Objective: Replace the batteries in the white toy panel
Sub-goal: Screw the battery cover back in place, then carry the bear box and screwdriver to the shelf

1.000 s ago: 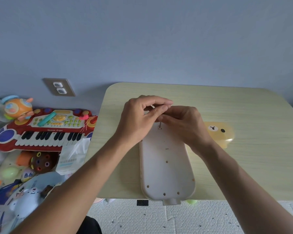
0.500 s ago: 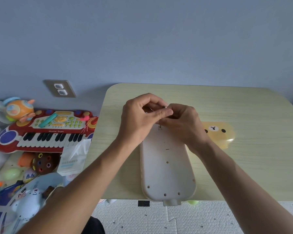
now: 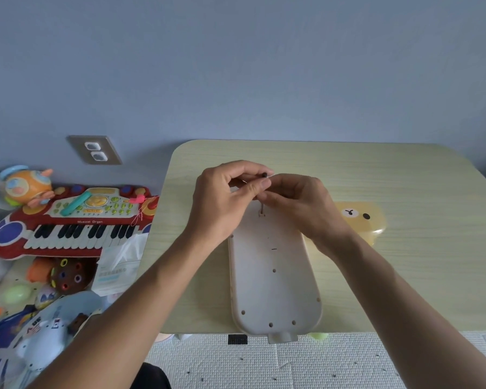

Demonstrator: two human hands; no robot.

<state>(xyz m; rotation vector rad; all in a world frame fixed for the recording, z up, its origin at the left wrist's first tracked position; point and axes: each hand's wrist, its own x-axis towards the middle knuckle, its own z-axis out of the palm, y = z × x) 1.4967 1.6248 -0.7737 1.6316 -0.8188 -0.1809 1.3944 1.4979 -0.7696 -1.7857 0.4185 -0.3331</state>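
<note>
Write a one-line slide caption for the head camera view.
Both hands, left and right, pinch a thin tool over the far end of a white toy panel on a table.

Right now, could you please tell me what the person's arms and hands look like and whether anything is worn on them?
Both arms are bare for all of their visible length: no sleeves show. The left hand and right hand carry no gloves, and no rings, watch or bracelet can be seen on the fingers or wrists. The fingernails look short and unpainted.

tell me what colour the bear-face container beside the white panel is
Yellow, with a pale face patch and black eyes and nose: the bear-face container, seen in the head view, lies right of the white toy panel.
</note>
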